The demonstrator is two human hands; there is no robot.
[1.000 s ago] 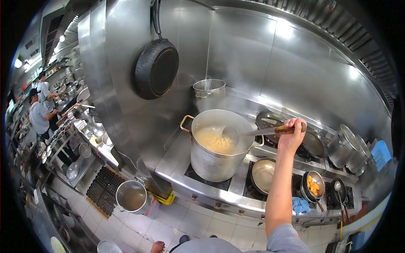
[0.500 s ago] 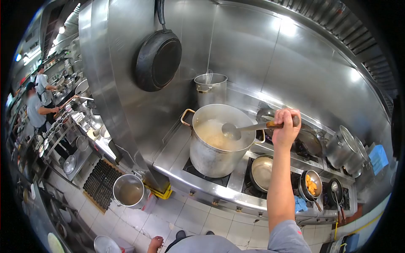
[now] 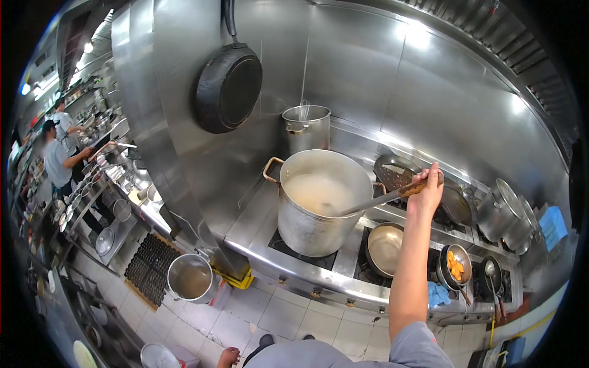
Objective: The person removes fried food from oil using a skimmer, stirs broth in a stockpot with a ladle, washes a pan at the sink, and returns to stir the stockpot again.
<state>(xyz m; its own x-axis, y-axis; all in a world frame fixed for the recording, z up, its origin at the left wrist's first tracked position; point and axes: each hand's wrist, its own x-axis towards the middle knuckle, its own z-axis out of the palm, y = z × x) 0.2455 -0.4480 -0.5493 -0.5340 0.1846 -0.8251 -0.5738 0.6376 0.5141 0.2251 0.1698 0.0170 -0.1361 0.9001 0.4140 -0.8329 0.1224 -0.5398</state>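
Note:
My right hand (image 3: 426, 189) is closed around the brown grip of a long-handled ladle (image 3: 374, 203). The ladle slants down over the rim of a large two-handled stockpot (image 3: 307, 234), its bowl mostly sunk in cloudy, pale liquid (image 3: 313, 190). The pot stands on the stove's front left burner. Low in the picture, my left hand (image 3: 229, 357) hangs beside my body with fingers curled; nothing shows in it, and the frame edge cuts off part of it.
Along the stove (image 3: 294, 270) stand a pan (image 3: 386, 248), a small pan of orange pieces (image 3: 456, 267) and a blue cloth (image 3: 438, 294). Behind is a pot with a whisk (image 3: 307, 132). A frying pan (image 3: 228, 89) hangs left. A floor pot (image 3: 190, 279) holds brownish liquid. Two people work far left.
The ladle's bowl has gone down from above the liquid into it. My right hand has shifted slightly right, and the handle lies farther over the pot's right rim.

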